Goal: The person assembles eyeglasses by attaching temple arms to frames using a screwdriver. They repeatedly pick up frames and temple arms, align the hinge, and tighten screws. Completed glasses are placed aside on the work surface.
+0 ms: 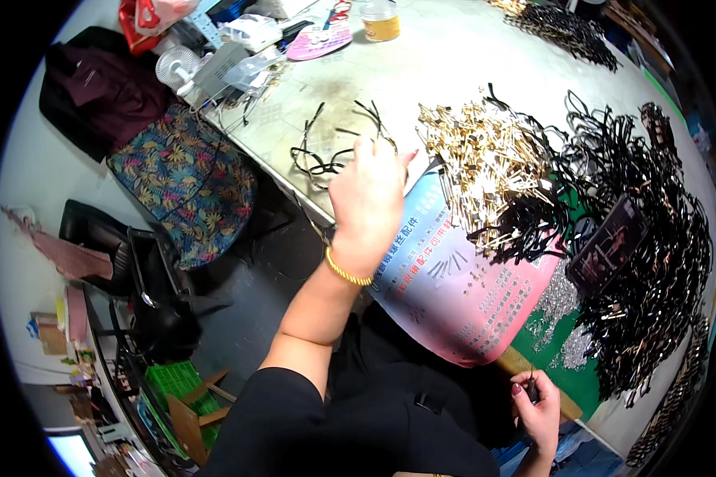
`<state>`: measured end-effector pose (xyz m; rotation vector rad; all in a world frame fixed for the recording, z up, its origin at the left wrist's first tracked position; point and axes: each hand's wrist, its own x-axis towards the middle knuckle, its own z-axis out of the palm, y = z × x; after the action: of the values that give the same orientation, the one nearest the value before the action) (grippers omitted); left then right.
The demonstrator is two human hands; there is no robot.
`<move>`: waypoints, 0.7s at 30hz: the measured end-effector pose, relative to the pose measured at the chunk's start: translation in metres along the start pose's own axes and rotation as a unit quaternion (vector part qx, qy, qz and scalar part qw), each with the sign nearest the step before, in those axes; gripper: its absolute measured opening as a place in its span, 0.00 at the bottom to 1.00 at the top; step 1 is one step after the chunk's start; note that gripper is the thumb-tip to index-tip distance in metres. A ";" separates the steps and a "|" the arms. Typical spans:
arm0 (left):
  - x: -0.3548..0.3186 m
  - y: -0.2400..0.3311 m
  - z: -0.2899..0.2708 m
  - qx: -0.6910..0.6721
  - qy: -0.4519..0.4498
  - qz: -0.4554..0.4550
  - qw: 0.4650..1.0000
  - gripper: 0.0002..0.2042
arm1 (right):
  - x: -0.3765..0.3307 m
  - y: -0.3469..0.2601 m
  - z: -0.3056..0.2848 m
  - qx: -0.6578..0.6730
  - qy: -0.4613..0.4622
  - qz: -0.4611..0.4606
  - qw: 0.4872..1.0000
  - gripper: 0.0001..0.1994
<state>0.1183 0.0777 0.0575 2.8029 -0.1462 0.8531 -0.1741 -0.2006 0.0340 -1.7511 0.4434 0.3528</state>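
The left hand point(367, 203) reaches over the worktop point(453, 56) above some black loops point(326, 155), fingers bent; I cannot tell if it holds one. The right hand point(538, 409) pinches a small dark piece point(532, 389) near the worktop's edge. Gold pins point(485, 159) lie beside a black pile point(652, 238).

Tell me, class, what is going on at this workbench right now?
A person sits at a worktable sorting small parts. The left hand reaches out over a small bunch of black wire pieces, beside a heap of gold-coloured metal pieces. The right hand is low at the table's near edge, pinching a small dark piece in its fingers. A large tangle of black parts lies to the right, and a pink and blue printed sheet lies in front.
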 end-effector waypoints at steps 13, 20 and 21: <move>-0.008 -0.024 -0.011 0.065 0.003 0.102 0.993 0.23 | -0.001 -0.004 0.001 -0.029 0.008 0.015 0.999 0.07; 0.025 -0.165 0.039 -0.062 -0.210 0.185 0.958 0.32 | 0.006 -0.025 -0.005 -0.083 -0.026 -0.032 0.996 0.10; 0.026 -0.134 0.033 -0.063 -0.156 0.207 0.964 0.32 | 0.005 -0.021 -0.005 -0.079 -0.024 -0.046 0.996 0.10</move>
<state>0.1786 0.1996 0.0225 2.8045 -0.8284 0.4423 -0.1597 -0.2020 0.0511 -1.9054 0.3061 0.3720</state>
